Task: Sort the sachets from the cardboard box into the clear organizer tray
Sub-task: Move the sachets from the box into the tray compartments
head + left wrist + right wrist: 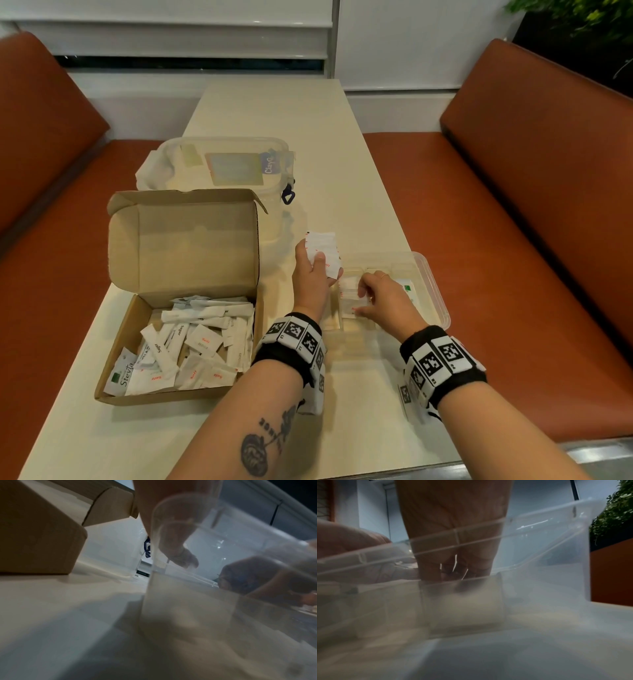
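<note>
An open cardboard box [178,342] on the left of the table holds several white sachets [191,346] marked Salt, Sugar and Stevia. The clear organizer tray [431,284] lies to its right. My left hand [313,270] hovers at the tray's far left corner and grips a stack of white salt sachets [323,248]. My right hand [380,298] reaches down into a left compartment and pinches a salt sachet [351,303] there. In the right wrist view its fingers [453,563] point down behind the tray wall [539,516], with thin white sachet edges between them.
Behind the box stands a clear lidded container [222,164] with a blue latch. A green-printed sachet [407,289] lies in a right compartment of the tray. Orange benches [513,222] flank the narrow cream table [308,120].
</note>
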### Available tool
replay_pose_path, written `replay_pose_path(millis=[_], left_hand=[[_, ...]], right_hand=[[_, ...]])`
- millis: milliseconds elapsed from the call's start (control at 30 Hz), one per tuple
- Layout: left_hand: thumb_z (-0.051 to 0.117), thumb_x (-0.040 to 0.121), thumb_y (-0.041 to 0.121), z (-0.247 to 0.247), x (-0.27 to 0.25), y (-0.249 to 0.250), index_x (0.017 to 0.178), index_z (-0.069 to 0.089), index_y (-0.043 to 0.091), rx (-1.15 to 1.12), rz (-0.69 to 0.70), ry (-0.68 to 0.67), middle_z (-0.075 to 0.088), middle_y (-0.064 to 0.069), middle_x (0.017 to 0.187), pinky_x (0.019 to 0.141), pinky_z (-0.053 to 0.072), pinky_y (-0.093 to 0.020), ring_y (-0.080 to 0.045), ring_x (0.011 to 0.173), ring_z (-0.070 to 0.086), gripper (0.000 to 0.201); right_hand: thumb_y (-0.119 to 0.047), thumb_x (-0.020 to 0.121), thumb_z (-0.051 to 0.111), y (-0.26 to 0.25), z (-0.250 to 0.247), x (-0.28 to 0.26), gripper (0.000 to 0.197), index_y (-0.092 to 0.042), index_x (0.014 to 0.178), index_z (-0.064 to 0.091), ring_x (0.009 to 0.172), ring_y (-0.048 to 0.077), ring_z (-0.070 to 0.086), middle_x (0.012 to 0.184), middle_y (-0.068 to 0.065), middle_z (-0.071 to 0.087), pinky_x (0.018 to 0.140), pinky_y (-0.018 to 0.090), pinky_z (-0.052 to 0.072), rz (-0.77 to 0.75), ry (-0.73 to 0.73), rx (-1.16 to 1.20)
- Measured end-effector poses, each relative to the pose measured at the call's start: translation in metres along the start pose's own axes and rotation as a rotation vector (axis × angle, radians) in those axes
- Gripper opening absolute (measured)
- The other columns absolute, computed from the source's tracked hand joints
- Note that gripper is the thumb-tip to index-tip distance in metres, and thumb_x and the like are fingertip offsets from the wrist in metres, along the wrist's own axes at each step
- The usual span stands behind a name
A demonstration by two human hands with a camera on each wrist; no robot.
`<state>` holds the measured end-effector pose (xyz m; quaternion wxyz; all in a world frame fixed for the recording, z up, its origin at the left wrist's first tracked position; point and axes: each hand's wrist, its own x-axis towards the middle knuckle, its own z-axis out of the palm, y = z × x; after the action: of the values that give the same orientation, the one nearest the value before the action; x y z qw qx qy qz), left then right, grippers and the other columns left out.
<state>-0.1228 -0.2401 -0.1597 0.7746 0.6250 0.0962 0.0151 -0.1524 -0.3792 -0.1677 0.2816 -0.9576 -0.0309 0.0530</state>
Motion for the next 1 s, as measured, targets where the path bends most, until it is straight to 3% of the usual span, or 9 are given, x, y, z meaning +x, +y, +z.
replay_pose_path(millis=[233,300,433,500,600,733,800,900,1000], left_hand=[[0.038,0.1,0.005,0.0,0.0,0.0,0.138,0.036,0.019,0.008,-0.013,-0.02,0.054,-0.009,0.119,0.075,0.059,-0.037,-0.025,0.1,0.06,0.04],[0.039,0.1,0.006,0.0,-0.001,0.0,0.139,0.036,0.02,0.027,-0.019,-0.019,0.053,-0.011,0.125,0.08,0.058,-0.042,-0.028,0.106,0.06,0.042],[0.045,0.096,0.009,-0.002,0.0,-0.002,0.139,0.035,0.023,0.141,-0.009,-0.008,0.054,-0.011,0.129,0.096,0.049,-0.051,-0.031,0.115,0.057,0.047],[0.048,0.094,0.009,-0.003,-0.001,-0.003,0.139,0.036,0.023,0.189,0.011,-0.011,0.057,-0.008,0.126,0.097,0.048,-0.049,-0.028,0.113,0.058,0.049],[0.051,0.092,0.009,-0.002,-0.001,-0.001,0.138,0.036,0.022,0.229,0.027,-0.007,0.058,-0.006,0.124,0.098,0.047,-0.047,-0.025,0.112,0.058,0.05],[0.052,0.092,0.01,-0.003,0.001,-0.003,0.138,0.036,0.021,0.232,0.045,0.003,0.057,-0.006,0.125,0.099,0.047,-0.043,-0.023,0.11,0.057,0.05],[0.049,0.096,0.013,-0.002,0.001,-0.003,0.138,0.037,0.021,0.203,0.039,0.008,0.056,-0.007,0.126,0.099,0.047,-0.045,-0.024,0.112,0.057,0.045],[0.041,0.099,0.012,-0.001,0.001,-0.002,0.137,0.037,0.023,0.112,0.0,0.015,0.056,-0.011,0.127,0.097,0.047,-0.052,-0.032,0.113,0.058,0.04],[0.039,0.1,0.011,-0.001,0.002,-0.003,0.137,0.036,0.024,0.09,0.003,0.015,0.055,-0.012,0.128,0.095,0.05,-0.051,-0.034,0.114,0.057,0.039]], right_hand=[[-0.018,0.073,0.077,0.0,-0.003,-0.001,0.033,-0.02,0.079,0.045,0.063,0.003,0.036,0.076,-0.008,0.041,0.054,0.016,0.026,0.0,0.003,0.014],[-0.023,0.076,0.075,-0.002,-0.007,-0.001,0.026,-0.017,0.079,0.05,0.065,0.005,0.04,0.076,-0.006,0.047,0.056,0.018,0.031,0.003,0.074,0.069],[-0.03,0.08,0.073,-0.022,-0.016,0.003,0.024,-0.014,0.075,0.056,0.062,0.008,0.051,0.069,-0.002,0.057,0.058,0.02,0.045,0.078,0.251,0.395],[-0.025,0.079,0.075,-0.033,-0.02,0.008,0.023,-0.01,0.081,0.058,0.067,0.016,0.061,0.076,0.006,0.064,0.064,0.028,0.055,0.137,0.225,0.574],[-0.013,0.075,0.078,-0.042,-0.021,0.012,0.029,-0.004,0.093,0.057,0.066,0.018,0.064,0.075,0.011,0.063,0.066,0.028,0.058,0.196,0.168,0.76],[-0.002,0.074,0.077,-0.043,-0.018,0.014,0.027,-0.005,0.093,0.059,0.061,0.016,0.062,0.069,0.008,0.063,0.065,0.027,0.057,0.209,0.131,0.769],[0.0,0.075,0.075,-0.041,-0.016,0.013,0.018,-0.006,0.086,0.063,0.059,0.013,0.061,0.069,0.006,0.064,0.061,0.02,0.056,0.199,0.122,0.767],[-0.001,0.077,0.073,-0.036,-0.016,0.012,0.01,-0.005,0.084,0.068,0.056,0.011,0.057,0.066,0.001,0.064,0.055,0.013,0.051,0.196,0.112,0.735],[-0.007,0.08,0.072,-0.029,-0.023,0.006,0.002,-0.006,0.082,0.071,0.058,0.01,0.057,0.065,0.0,0.064,0.055,0.012,0.049,0.173,0.117,0.647]])
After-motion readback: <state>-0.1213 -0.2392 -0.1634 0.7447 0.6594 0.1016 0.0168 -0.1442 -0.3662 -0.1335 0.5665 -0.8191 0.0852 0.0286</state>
